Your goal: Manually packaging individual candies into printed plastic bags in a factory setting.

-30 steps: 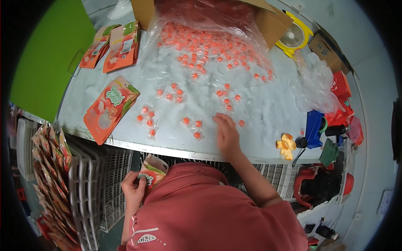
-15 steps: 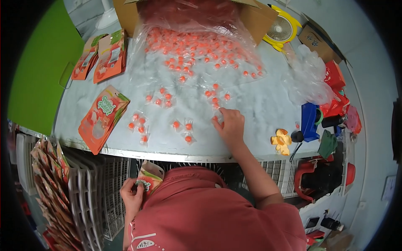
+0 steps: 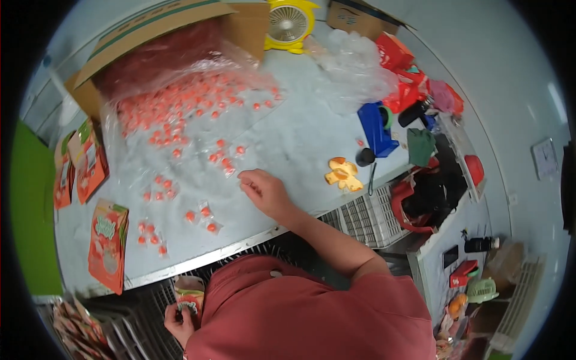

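Low in front of my body, my left hand [image 3: 179,324] is closed on an upright printed pouch [image 3: 190,289]. Over the table, my right hand [image 3: 264,193] has its fingers curled together; what lies in them, if anything, is hidden. Just beyond its fingertips is a small group of orange-red candies in clear wrappers [image 3: 225,162]. Three more small candy groups [image 3: 161,194] [image 3: 205,219] [image 3: 151,236] lie further left. Behind them, a big heap of the same candies [image 3: 180,102] spills out of a clear plastic bag inside a cardboard box [image 3: 249,30].
Orange pouches [image 3: 108,237] lie at the table's left, with others [image 3: 87,159] behind. To the right are orange peel [image 3: 344,174], a blue tape dispenser [image 3: 377,132], crumpled clear plastic [image 3: 354,75] and a yellow fan [image 3: 290,25]. Below the edge are stacked crates [image 3: 123,321].
The view has swung right, so the table appears tilted and shifted left. My right hand has drawn back from the candies with its fingers curled. My left hand keeps the pouch.
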### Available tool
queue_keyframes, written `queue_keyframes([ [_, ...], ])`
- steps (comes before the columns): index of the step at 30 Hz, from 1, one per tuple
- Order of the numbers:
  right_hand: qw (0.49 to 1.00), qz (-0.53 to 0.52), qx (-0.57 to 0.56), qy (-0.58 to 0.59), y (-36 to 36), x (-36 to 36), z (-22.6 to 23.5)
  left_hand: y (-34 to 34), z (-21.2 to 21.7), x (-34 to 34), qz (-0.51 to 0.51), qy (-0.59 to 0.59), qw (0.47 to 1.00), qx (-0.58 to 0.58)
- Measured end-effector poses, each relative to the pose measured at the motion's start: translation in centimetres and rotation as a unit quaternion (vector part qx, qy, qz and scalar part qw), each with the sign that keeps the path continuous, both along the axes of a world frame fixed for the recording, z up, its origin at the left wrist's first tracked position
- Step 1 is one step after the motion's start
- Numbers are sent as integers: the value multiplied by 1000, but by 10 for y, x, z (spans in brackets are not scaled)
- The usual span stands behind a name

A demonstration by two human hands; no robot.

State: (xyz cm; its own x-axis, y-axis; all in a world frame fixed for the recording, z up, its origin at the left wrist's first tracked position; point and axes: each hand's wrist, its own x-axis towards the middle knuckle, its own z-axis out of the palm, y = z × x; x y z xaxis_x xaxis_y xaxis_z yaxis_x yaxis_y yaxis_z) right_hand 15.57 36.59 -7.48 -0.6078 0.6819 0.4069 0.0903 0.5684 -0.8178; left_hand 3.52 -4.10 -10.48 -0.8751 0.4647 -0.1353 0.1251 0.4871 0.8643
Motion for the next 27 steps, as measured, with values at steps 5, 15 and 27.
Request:
queue_keyframes([
  [5, 985, -143, 87, -48, 74, 75, 8, 5, -17, -7, -22, 11, 998, 60],
  [15, 804, -390, 258, -368, 198, 184, 29, -1, -6, 0, -22, -4, 1000, 13],
  [27, 969, 12, 187, -161, 22, 38, -8, 18, 28, 13, -8, 34, 999, -5],
])
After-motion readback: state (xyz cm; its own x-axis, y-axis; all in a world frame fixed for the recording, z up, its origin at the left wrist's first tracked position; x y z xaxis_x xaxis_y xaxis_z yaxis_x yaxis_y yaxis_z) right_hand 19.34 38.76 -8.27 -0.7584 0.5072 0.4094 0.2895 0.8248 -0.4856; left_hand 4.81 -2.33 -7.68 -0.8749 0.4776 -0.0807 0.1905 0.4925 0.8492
